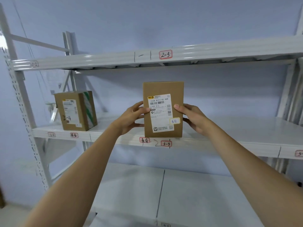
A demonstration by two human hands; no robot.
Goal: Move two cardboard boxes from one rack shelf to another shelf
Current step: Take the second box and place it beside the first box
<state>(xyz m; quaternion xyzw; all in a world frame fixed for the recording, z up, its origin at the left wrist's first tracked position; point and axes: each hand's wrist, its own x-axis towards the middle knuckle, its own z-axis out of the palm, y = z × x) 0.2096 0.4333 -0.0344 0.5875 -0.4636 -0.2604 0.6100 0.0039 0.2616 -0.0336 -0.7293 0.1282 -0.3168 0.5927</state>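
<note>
In the head view, a white metal rack (19, 102) is seen from the front, with three shelves visible. At the centre, a tall cardboard box (163, 109) is held upright between two bare hands, its bottom edge at the front lip of the middle shelf (237, 128); whether it rests on the shelf or is just above it cannot be told. The box is gripped on its left side by the left hand (132, 118) and on its right side by the right hand (194, 118), thumbs pressed on the near face and fingers wrapped behind. A white shipping label (161, 113) with barcodes covers much of the near face, and a small yellow-edged tag is stuck near its lower right.

A second cardboard box (76, 110) stands on the same shelf, well apart to the left and farther back — "2-4" is handwritten on its label, and green-and-white striped tape runs down its right side.

Red-bordered tags are fixed to the shelf edges: "2-3" (165, 54) on the upper shelf (98, 60), "3-3" (166, 143) just below the held box. A lower shelf (131, 185) lies beneath the forearms.
</note>
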